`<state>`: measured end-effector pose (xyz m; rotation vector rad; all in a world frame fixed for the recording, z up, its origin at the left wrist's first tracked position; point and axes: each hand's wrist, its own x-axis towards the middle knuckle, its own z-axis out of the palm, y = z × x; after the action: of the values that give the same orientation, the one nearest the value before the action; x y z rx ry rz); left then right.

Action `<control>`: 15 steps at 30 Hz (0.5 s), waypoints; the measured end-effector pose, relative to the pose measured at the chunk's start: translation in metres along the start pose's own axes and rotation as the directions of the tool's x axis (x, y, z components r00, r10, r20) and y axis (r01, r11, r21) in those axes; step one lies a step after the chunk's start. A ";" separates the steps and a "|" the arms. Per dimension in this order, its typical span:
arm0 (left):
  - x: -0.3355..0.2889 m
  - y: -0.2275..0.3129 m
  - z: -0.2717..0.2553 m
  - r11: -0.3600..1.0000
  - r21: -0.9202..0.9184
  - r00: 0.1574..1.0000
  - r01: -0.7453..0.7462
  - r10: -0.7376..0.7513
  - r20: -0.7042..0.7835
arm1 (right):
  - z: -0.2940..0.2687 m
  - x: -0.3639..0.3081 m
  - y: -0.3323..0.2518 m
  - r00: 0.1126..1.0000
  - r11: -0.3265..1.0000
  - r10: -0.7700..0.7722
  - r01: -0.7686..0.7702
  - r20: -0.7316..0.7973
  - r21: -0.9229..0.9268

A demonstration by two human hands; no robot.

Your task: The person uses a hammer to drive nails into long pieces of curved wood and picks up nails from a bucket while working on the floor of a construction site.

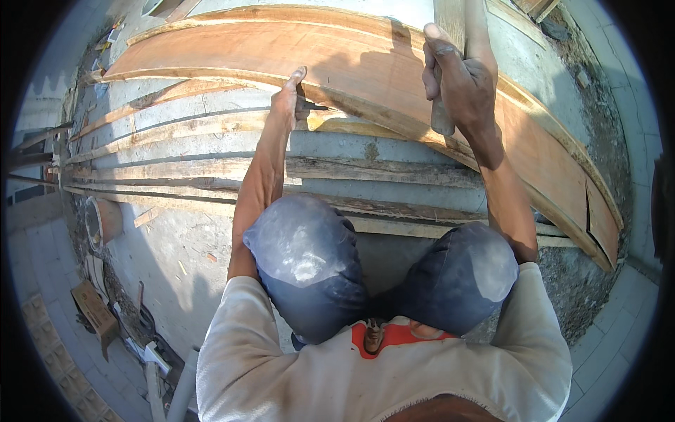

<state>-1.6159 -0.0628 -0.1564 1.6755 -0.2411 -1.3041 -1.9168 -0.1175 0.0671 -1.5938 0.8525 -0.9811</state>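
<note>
A long reddish-brown wooden panel (260,50) with pale timber strips along its long edges lies across the top of the view, in front of my knees. My left hand (285,103) is closed at its near edge, thumb up against the strip and the other fingers mostly hidden. Beside that hand is a dark pointed shape (313,107); whether it is a tool or a shadow is unclear. Raised over the panel, my right hand (464,81) wraps round a thick wooden handle (443,116). The handle's upper end runs out of view, so its head is hidden.
Several rough timber battens (176,169) lie side by side under and nearer than the panel. A bucket (103,221) stands at the left, and a torn cardboard box (95,309) lies below it among scraps. My bent knees (309,260) are close to the battens.
</note>
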 end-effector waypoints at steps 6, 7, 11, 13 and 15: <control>-0.010 0.005 0.014 0.995 -0.075 0.986 -0.065 0.075 0.148 | 0.010 -0.016 0.089 0.778 0.659 0.383 0.148 0.499 -0.737; -0.010 0.009 0.018 0.995 -0.072 0.986 -0.062 0.073 0.153 | 0.005 -0.013 0.085 0.780 0.658 0.386 0.143 0.493 -0.740; -0.018 0.008 0.008 0.996 -0.060 0.998 -0.065 0.064 -0.022 | 0.005 -0.007 0.040 0.943 0.905 0.182 -0.051 0.278 -0.422; -0.017 0.006 0.005 0.994 -0.089 0.998 -0.061 0.064 0.023 | 0.009 -0.012 0.035 0.966 0.952 0.180 -0.125 0.183 -0.278; -0.014 0.008 0.012 0.991 -0.116 0.994 -0.061 0.072 0.084 | 0.012 -0.022 0.051 0.967 0.902 0.113 -0.004 0.228 -0.431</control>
<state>-1.6287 -0.0649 -0.1409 1.5040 -0.2681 -1.3192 -1.9181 -0.1038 0.0123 -2.0015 0.9777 -0.5520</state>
